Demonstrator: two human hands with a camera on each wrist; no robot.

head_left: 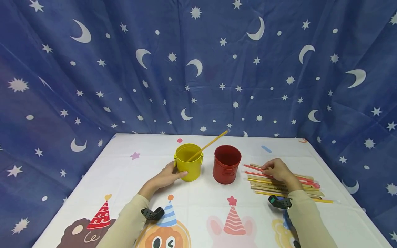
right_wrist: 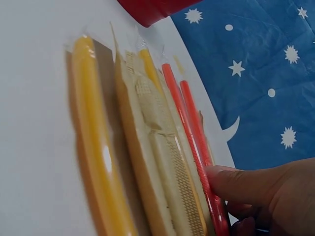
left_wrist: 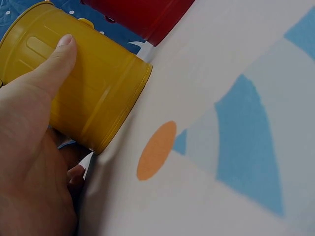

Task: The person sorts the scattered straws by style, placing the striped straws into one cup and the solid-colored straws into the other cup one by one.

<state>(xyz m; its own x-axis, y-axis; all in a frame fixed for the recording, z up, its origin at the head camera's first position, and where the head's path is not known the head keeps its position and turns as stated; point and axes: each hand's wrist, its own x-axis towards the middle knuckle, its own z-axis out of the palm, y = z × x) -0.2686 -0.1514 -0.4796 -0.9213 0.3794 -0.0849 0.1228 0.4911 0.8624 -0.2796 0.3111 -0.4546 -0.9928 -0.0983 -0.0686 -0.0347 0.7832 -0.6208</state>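
Note:
My left hand [head_left: 165, 177] grips a yellow metal pail [head_left: 190, 169] low on its left side, thumb across the front and fingers behind it. Leaning out of that pail is a yellow drinking straw [head_left: 213, 141] in a clear wrapper. Beside it a red pail [head_left: 225, 166] stands upright. Over a spread of wrapped straws and sticks on the right, my right hand [head_left: 279, 171] pinches a red straw [right_wrist: 194, 112] between thumb and fingers; the fingertips are partly hidden. A second red straw [right_wrist: 175, 92] lies alongside.
Paper-wrapped sticks [head_left: 263, 185] and a yellow straw [head_left: 324, 200] lie in the spread. A white cloth with party-animal prints [head_left: 198, 206] covers the table. Behind it hangs a blue curtain [head_left: 214, 103] with moons and stars.

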